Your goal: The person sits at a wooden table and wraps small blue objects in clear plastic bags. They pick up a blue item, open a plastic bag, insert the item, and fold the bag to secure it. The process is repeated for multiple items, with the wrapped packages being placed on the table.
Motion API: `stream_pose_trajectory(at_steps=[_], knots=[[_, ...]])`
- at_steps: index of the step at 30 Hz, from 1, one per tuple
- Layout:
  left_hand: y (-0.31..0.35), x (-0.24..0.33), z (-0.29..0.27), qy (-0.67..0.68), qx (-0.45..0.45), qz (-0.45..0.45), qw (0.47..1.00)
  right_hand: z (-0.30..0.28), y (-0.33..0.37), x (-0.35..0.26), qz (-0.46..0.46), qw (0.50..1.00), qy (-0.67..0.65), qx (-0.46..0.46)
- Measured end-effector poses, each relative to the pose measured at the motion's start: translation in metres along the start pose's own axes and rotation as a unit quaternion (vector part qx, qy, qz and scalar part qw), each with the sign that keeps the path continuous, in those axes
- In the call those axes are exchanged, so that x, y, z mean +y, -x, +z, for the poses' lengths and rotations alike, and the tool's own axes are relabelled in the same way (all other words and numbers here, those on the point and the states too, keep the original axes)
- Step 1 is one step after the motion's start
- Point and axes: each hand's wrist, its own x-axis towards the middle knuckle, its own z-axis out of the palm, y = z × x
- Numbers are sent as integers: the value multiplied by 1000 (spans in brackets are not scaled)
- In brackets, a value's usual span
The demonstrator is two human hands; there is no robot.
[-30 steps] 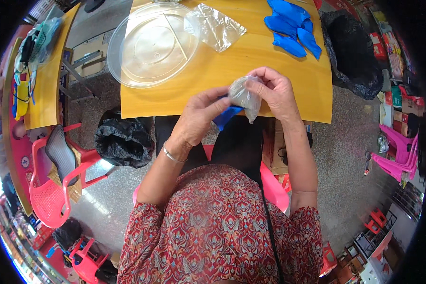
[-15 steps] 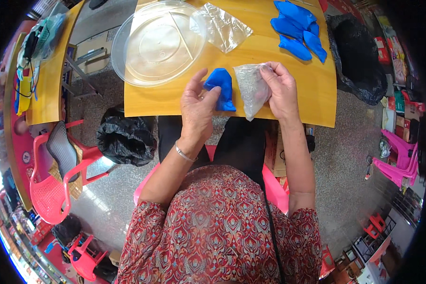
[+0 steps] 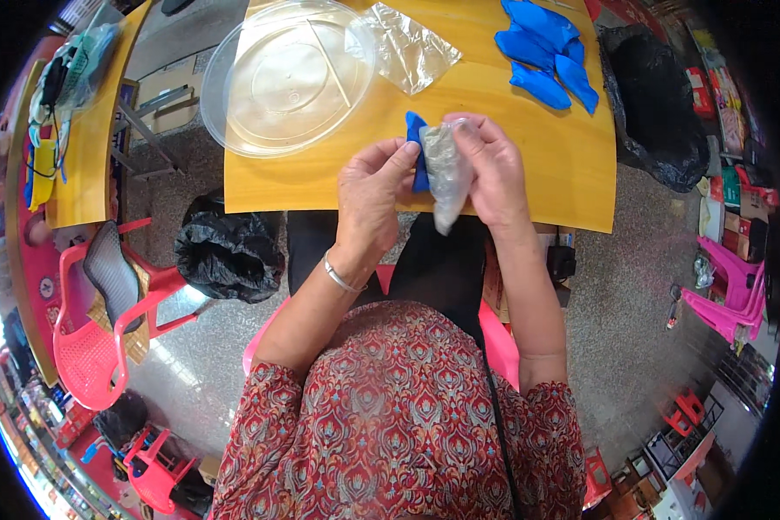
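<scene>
Between the thumb and fingers of my left hand (image 3: 374, 186) is a small blue pouch (image 3: 416, 156), tilted nearly edge-on. My right hand (image 3: 494, 169) grips a clear plastic bag (image 3: 449, 178) with a greyish filling, its pointed end hanging down past the table edge. The bag and the pouch meet side by side over the front of the yellow table (image 3: 529, 182). What the pouch is made of and whether anything is inside it cannot be made out. Several similar blue pieces (image 3: 542, 52) lie in a pile at the far right of the table.
A round clear plastic lid (image 3: 234, 113) with a thin pale stick (image 3: 329, 65) on it lies at the far left. Beside it is a flat clear bag (image 3: 412, 52). Black bin bags stand at the left (image 3: 230, 251) and right (image 3: 654, 113) of the table.
My right hand has brought the clear bag left against the blue pouch. My left hand has turned the pouch from face-up to nearly edge-on and raised it slightly.
</scene>
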Motion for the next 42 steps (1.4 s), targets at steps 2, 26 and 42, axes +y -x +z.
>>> stream_pose_trajectory(at_steps=[2, 26, 42], knots=[[5, 0, 4, 42, 5, -7, 999, 3, 4, 3, -39, 994, 103, -8], [-1, -10, -1, -106, 31, 124, 986, -23, 11, -19, 12, 998, -21, -55], [11, -14, 8, -181, -17, 162, 970, 0, 24, -4, -124, 950, 286, 3]])
